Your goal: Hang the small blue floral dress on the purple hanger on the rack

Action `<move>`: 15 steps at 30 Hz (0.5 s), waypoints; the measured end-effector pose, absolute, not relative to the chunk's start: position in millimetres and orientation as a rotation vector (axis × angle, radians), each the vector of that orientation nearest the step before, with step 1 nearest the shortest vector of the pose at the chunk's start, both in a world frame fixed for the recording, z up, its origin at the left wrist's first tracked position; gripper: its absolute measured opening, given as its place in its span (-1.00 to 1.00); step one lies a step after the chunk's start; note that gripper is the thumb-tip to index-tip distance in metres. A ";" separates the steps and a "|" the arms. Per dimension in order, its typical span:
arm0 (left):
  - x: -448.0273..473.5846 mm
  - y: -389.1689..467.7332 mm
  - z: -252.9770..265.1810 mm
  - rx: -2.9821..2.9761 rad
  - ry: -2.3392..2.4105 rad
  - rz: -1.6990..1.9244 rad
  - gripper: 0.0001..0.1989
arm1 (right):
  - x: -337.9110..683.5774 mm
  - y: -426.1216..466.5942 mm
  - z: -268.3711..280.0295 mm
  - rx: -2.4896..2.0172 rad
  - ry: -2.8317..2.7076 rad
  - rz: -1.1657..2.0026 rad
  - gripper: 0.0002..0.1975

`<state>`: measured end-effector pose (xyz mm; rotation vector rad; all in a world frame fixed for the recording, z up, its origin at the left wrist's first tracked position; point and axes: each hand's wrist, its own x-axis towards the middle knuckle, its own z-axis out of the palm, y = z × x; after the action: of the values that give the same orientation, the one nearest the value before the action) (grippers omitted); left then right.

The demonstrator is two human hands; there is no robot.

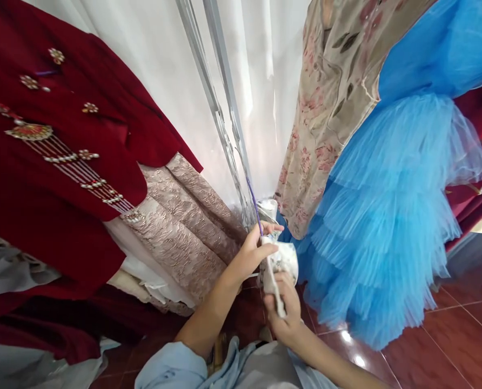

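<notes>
In the head view, a white cloth (286, 256) with a faint printed pattern lies bunched between my two hands. My left hand (249, 253) is closed at its upper edge, thumb and fingers pinching around it. A thin purple cord (254, 202) runs up from the fingers of that hand alongside the metal poles. Lower down and to the right, my right hand (285, 308) is closed on the cloth's edge, with a narrow white strip sticking out below its fingers. More pale patterned fabric shows just beyond my left fingertips.
Grey metal poles (220, 75) rise before a white curtain (144, 59). Left hang a dark red beaded jacket (79, 189) and a pink brocade skirt (184, 216). On the right are a beige floral garment (326, 119) and a blue ruffled tulle dress (379, 216). The floor (463, 329) has red tiles.
</notes>
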<state>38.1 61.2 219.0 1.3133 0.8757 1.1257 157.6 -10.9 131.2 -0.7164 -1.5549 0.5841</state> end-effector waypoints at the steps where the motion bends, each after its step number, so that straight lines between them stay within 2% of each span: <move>1: 30.7 58.0 224.9 1.257 0.851 1.079 -0.68 | 150.1 -12.4 133.1 -0.638 -1.660 0.630 -0.78; 4: -4.0 54.5 247.0 1.164 0.760 0.962 -0.66 | 147.4 -7.4 141.8 -0.437 -1.898 0.770 -0.46; 5: -18.1 55.7 254.5 1.149 0.748 0.965 -0.66 | 151.4 -3.8 143.5 -0.412 -1.914 0.807 -0.43; 11: -94.0 99.8 281.1 1.190 0.769 1.219 -0.71 | 184.2 21.6 116.8 -0.760 -1.731 0.869 -0.75; 15: -107.4 160.4 279.7 1.352 0.781 1.187 -0.80 | 193.2 21.6 74.1 -1.050 -1.588 0.879 -0.83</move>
<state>-107.4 160.4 279.7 1.3519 0.7808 1.1872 193.2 21.6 74.1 -1.0498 -1.5885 0.8792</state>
